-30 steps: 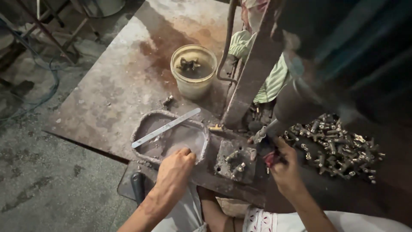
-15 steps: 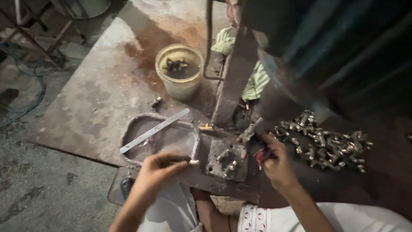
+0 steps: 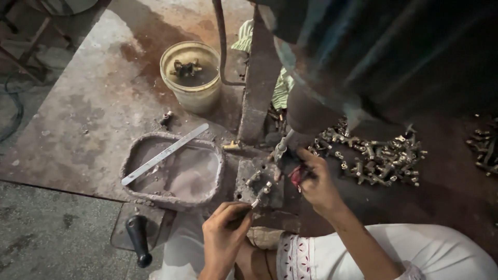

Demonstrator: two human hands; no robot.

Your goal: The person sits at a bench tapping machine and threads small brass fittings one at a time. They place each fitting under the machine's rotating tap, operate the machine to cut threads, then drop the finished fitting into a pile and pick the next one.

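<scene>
— Two hands at the metal block, then. How are the fingers set?

— The left hand (image 3: 224, 239) pinches a small metal fitting (image 3: 261, 192) between narrow fingertips (image 3: 244, 208), the piece poking up and right over the front of the block (image 3: 259, 184). The right hand (image 3: 316, 181) is curled tight round a red-handled tool (image 3: 295, 175), just beside the block's right edge.

— Much room around them?

— Little. The machine's upright post (image 3: 258, 88) stands close behind the block, and a dark bulky body hangs over the right hand. To the left a shallow grey tray (image 3: 129, 161) nearly touches the block, with a flat metal strip (image 3: 165, 153) lying slantwise across it. The plate's front edge runs just beyond the tray; a black handle (image 3: 139, 239) sticks out below.

— And further out?

— A heap of similar fittings (image 3: 378, 155) lies right of the hand, near. A pale round bucket (image 3: 191, 78) holding a few pieces stands behind the tray, well apart. No labels I can make out.
</scene>
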